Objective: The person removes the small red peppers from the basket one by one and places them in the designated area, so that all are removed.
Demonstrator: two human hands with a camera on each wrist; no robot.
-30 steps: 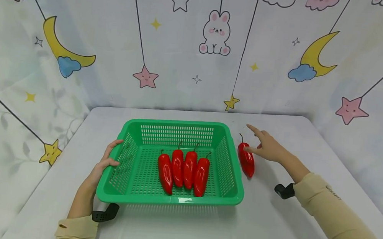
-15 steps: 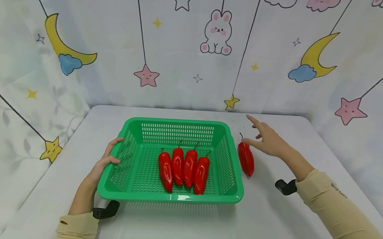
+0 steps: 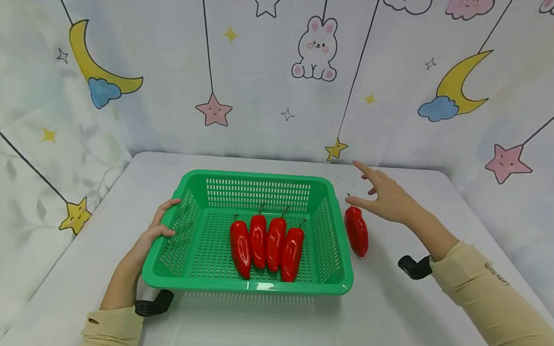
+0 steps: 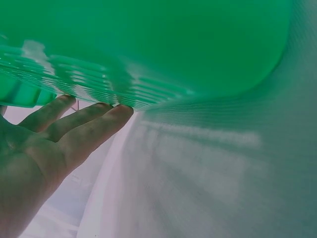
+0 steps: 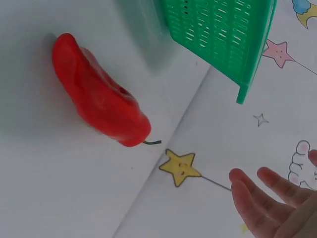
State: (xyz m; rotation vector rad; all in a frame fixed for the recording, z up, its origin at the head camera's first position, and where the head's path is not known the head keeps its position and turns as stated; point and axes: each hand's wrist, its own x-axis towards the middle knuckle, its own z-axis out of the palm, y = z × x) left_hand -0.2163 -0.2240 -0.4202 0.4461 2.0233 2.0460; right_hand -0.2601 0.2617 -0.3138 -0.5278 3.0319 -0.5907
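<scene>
A green plastic basket [image 3: 246,288] with slotted walls stands mid-table, holding several glossy red chili peppers [image 3: 275,244] side by side. My left hand [image 3: 142,242] holds its left rim, thumb and index finger over the edge. In the left wrist view, three other fingers [image 4: 91,131] lie nearly straight against the slotted outer wall. One more red chili pepper [image 3: 356,233] lies on the table just right of the basket, its thin stem pointing away from me. My right hand [image 3: 388,197] hovers above its stem end, fingers spread and nothing held.
The white-covered table [image 3: 251,332] runs back to a cartoon-printed curtain [image 3: 266,72] that also closes off both sides. In the right wrist view the basket's slotted wall [image 5: 213,34] stands near the lone pepper. Each wrist wears a black camera [image 3: 414,267].
My right hand has lifted off the lone chili pepper and drawn slightly back toward the far side, fingers spreading. The left hand, basket and peppers keep their places.
</scene>
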